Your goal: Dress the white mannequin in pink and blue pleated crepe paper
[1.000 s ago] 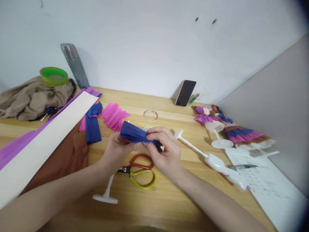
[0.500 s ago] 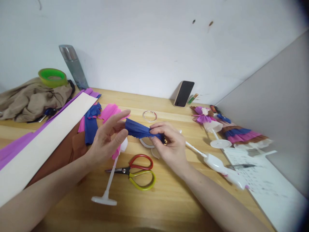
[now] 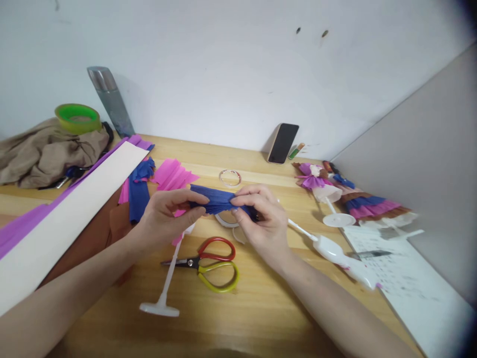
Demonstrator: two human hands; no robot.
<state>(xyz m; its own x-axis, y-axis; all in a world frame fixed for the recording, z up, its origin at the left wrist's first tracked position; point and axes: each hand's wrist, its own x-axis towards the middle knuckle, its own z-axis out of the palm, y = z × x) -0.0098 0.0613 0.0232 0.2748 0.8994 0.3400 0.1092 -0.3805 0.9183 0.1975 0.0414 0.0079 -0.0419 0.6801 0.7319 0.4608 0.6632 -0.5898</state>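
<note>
A pleated strip of blue crepe paper [image 3: 218, 198] is stretched between both hands above the table. My left hand [image 3: 169, 211] pinches its left end between thumb and fingers. The gathered right part is gripped by my right hand [image 3: 261, 214], whose fingers hide some of it. Below lie scissors [image 3: 201, 262] with one red and one yellow handle. A white plastic stand [image 3: 167, 283] with a round base is left of them. Pink crepe paper [image 3: 173, 174] lies behind my left hand. Partly covered by the blue paper is a white ring, perhaps a tape roll [image 3: 226, 220].
On the left are a long cream strip [image 3: 78, 219], brown paper [image 3: 87, 248], a cloth [image 3: 52, 154] with green tape [image 3: 78, 118], and a bottle [image 3: 112, 102]. A phone [image 3: 283, 143] leans at the wall. To the right lie a layered paper skirt [image 3: 376, 206] and a white plastic piece [image 3: 345, 261].
My left hand has closed from open fingers onto the left end of the blue crepe paper. My right hand keeps its hold in nearly the same place.
</note>
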